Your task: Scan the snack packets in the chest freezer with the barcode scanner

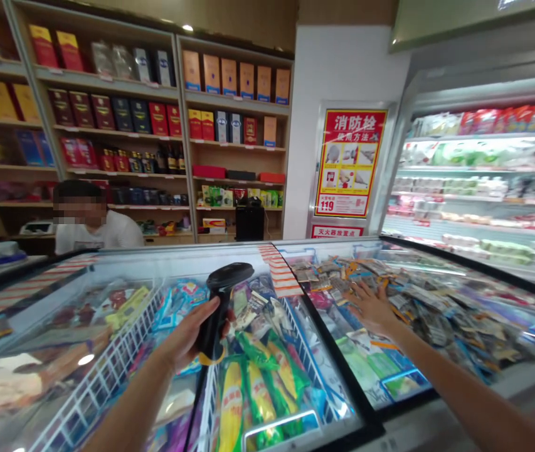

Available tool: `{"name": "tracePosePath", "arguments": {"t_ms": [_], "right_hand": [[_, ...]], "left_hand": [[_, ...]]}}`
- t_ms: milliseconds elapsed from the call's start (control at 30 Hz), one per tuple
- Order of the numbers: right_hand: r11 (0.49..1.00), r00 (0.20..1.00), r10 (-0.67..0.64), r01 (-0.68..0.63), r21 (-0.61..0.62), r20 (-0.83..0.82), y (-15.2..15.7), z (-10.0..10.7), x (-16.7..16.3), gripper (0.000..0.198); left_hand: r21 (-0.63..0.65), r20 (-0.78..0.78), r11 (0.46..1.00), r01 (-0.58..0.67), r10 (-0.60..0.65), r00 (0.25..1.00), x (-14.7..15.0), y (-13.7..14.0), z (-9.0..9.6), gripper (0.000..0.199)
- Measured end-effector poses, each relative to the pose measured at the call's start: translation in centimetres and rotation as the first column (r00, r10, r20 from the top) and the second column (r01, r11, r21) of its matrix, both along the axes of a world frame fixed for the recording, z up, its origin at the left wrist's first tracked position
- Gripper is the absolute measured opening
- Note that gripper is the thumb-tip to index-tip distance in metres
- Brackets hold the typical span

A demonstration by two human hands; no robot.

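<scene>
My left hand (201,336) is wrapped round the handle of a black barcode scanner (229,276), whose head points up and to the right. A cable hangs from its yellow-edged base. Below the scanner, packed corn cobs (262,389) in yellow and green wrappers lie in a white wire basket (302,345) inside the freezer. Over the right section, my right hand (373,307) is stretched out with its fingers spread. It is above or touching a heap of small dark ice cream packets (441,314); I cannot tell which. Nothing shows in its grip.
A glass-topped chest freezer with a black dividing frame (328,339) fills the foreground. Behind it at left sits a person in a white shirt (107,232). Boxed goods fill wooden shelves (229,147) at the back. A red fire-hydrant sign (352,163) and a lit refrigerated display (483,169) stand at right.
</scene>
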State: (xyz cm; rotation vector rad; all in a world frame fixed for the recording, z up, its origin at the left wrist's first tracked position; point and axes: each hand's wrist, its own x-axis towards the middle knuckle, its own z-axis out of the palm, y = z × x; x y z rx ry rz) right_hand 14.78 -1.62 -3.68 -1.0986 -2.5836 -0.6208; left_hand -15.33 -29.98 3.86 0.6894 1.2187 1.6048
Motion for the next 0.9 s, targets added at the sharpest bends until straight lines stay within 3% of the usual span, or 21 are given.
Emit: {"name": "tracePosePath", "arguments": {"t_ms": [100,233,333,467,600,733,833,900], "right_hand": [[1.000,0.996,-0.017,0.015,-0.019,-0.087,-0.1,1.1,-0.8,0.036],[0.997,0.977,0.011,-0.026,-0.066,-0.214,-0.8,2.6,-5.2,0.039],[0.990,0.984,0.045,-0.067,-0.125,-0.170,-0.8,2.7,-9.6,0.036],[0.988,0.992,-0.015,-0.004,-0.154,-0.123,-0.1,2.5,-13.1,0.037],[0.990,0.988,-0.049,0.029,-0.139,-0.144,0.6,2.6,-12.9,0.032],[0.991,0.939,-0.044,-0.003,-0.137,-0.340,0.0,2.3,-11.3,0.033],[0.965,0.907,0.000,-0.110,-0.238,-0.420,-1.6,1.7,-10.3,0.034],[0.918,0.901,-0.044,-0.134,-0.373,-0.433,-2.7,1.3,-9.9,0.031]], "left_hand": [[0.002,0.006,1.000,-0.020,0.020,1.000,0.2,0.0,0.1,0.025],[0.021,0.003,1.000,-0.010,0.010,1.000,0.4,0.0,0.1,0.024],[0.005,-0.026,1.000,-0.001,0.001,1.000,0.5,-0.1,0.2,0.025],[-0.027,-0.101,1.000,-0.013,0.010,0.995,0.4,-0.1,0.4,0.024],[-0.047,-0.119,0.999,-0.013,0.007,0.993,-0.2,-0.1,0.3,0.027],[-0.048,-0.058,0.999,-0.023,0.020,0.998,-0.5,-0.1,0.2,0.034],[-0.024,-0.026,0.999,-0.026,0.025,0.999,-0.4,-0.2,0.4,0.041],[-0.030,-0.021,0.999,-0.009,0.009,1.000,-0.2,-0.3,0.6,0.040]]}}
